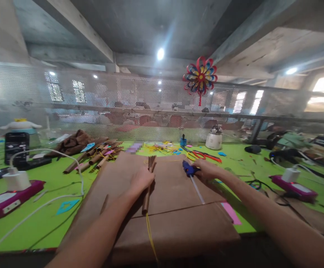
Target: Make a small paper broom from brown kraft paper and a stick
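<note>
- The left hand grips a brown paper roll about its middle, fingers curled round it; the roll lies lengthwise away from the person, its fringed far end poking out beyond the knuckles and its near end resting on the cardboard sheet.
- A yellow string trails from the roll's near end toward the table's front edge.
- The right hand closes over a blue glue gun, which lies on the cardboard just to the right of the roll; the nozzle end shows to the left of the fingers.
- A pale glue stick juts from the gun's back, slanting toward the person across the cardboard.
- Roll and gun lie near each other but apart, both hands at the far half of the cardboard.
- The cardboard lies on a green table.
- More brown rolls lie heaped at the far left, well apart from the hands.
- Red-handled scissors lie just beyond the right hand.
- A pink paper strip lies at the cardboard's right edge.
- A white charger sits on a magenta device at the left.
- A paper pinwheel hangs on the mesh screen behind.
</note>
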`<state>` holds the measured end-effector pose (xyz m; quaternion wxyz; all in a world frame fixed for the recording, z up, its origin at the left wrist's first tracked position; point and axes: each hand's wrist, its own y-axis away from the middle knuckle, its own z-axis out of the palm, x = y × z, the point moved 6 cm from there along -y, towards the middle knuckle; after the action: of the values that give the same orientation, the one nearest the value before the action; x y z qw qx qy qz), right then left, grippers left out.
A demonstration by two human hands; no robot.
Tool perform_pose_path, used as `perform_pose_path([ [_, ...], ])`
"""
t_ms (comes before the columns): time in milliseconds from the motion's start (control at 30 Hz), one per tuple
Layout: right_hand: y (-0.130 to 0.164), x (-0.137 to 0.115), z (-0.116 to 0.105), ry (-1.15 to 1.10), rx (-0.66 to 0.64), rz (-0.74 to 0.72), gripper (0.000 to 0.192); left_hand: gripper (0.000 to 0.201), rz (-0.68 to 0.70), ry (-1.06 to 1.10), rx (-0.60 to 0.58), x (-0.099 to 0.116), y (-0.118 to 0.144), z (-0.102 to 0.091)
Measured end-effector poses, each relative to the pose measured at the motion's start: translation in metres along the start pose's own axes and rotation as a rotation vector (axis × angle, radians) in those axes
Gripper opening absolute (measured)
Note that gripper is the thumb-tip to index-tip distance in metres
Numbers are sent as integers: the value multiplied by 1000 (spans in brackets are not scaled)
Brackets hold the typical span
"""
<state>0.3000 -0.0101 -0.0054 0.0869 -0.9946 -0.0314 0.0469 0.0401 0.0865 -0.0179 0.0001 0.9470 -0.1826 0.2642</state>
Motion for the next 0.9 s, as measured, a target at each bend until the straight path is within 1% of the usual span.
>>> perform_pose_path([
  [100,-4,-3,-6,11,6,-25,32,25,5,9,8,-1,0,0],
  [167,-8,-13,-11,11,52,-33,38,26,-8,18,16,-2,0,0],
  [233,-13,-30,-17,-14,114,-46,38,27,-6,51,40,-2,0,-1],
  [267,-16,-39,-20,-48,148,-56,37,27,5,88,67,-1,1,-2],
  [333,-23,-56,-27,-193,224,-69,33,24,36,209,127,3,1,-6],
  [400,-30,-71,-30,-363,258,-76,28,20,40,383,142,7,1,-6],
  [500,-37,-88,-23,-521,259,-60,23,16,-50,701,40,7,-1,2],
  [567,-36,-97,-13,-577,244,-47,23,13,-106,854,-22,5,-1,6],
  [633,-32,-105,-4,-610,217,-53,24,11,-122,919,-50,3,-2,8],
  [700,-25,-111,2,-612,198,-76,24,17,-124,948,-59,2,-1,8],
  [800,-16,-117,5,-587,197,-105,26,21,-125,1003,-81,3,2,8],
  [900,-11,-123,6,-537,165,-145,29,17,-109,1040,-75,5,4,7],
])
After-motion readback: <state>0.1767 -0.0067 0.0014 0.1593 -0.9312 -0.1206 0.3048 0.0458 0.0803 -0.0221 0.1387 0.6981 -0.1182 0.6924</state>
